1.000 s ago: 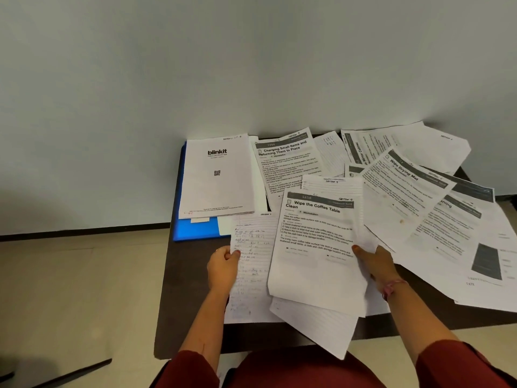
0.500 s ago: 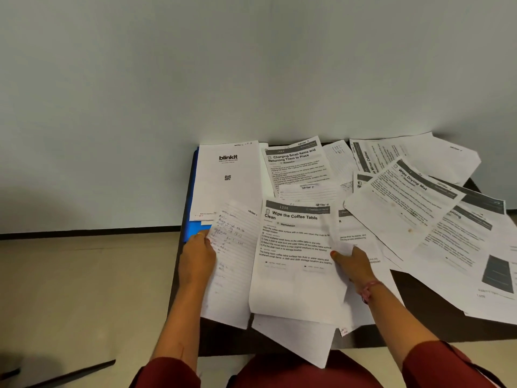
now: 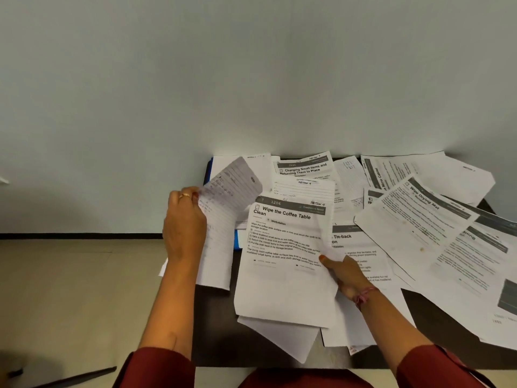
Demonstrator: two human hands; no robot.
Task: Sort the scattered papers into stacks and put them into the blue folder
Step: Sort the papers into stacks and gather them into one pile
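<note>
My left hand (image 3: 184,222) grips a lined handwritten sheet (image 3: 223,208) by its left edge and holds it raised off the table, its top curling over. My right hand (image 3: 345,274) holds the right edge of a small stack topped by the "Wipe the Coffee Table Clean" sheet (image 3: 285,261), thumb on top. The blue folder (image 3: 237,242) lies at the table's back left, mostly hidden under papers; only slivers of blue show. Several more printed sheets lie scattered to the right, among them "Wipe Drying Mat" (image 3: 414,219) and "Charging Small Items" (image 3: 303,168).
The dark table (image 3: 212,326) stands against a pale wall, its left edge beside my left arm and its front edge near my lap. Papers overhang the right side. Beige floor lies to the left, with a dark strip at the bottom left.
My left hand has lifted the handwritten sheet up and leftward off the table, bending it. My right hand has kept its hold on the coffee-table stack, which shifted slightly left.
</note>
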